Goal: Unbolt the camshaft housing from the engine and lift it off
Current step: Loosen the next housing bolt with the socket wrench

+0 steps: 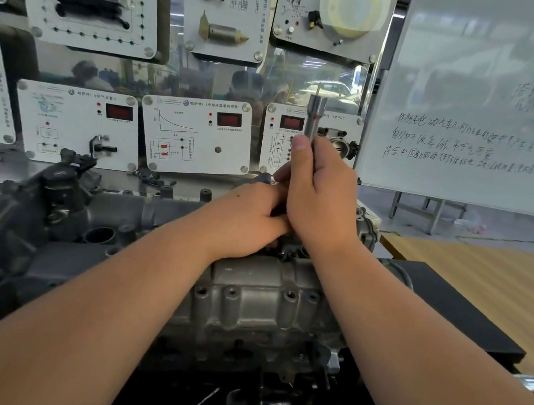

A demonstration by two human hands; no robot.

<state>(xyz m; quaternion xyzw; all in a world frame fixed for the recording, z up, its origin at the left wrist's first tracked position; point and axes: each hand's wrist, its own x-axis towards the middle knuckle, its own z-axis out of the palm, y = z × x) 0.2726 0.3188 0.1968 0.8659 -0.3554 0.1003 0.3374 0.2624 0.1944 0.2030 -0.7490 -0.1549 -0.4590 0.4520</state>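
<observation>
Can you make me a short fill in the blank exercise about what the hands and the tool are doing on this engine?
1. The right hand grips a silver cylindrical metal socket tool that stands ____.
2. The left hand rests on top of the grey cast-metal camshaft housing, just ____ of the right hand.
3. Behind the engine on the right stands a ____ with handwriting.

Missing words: upright; left; whiteboard
</observation>
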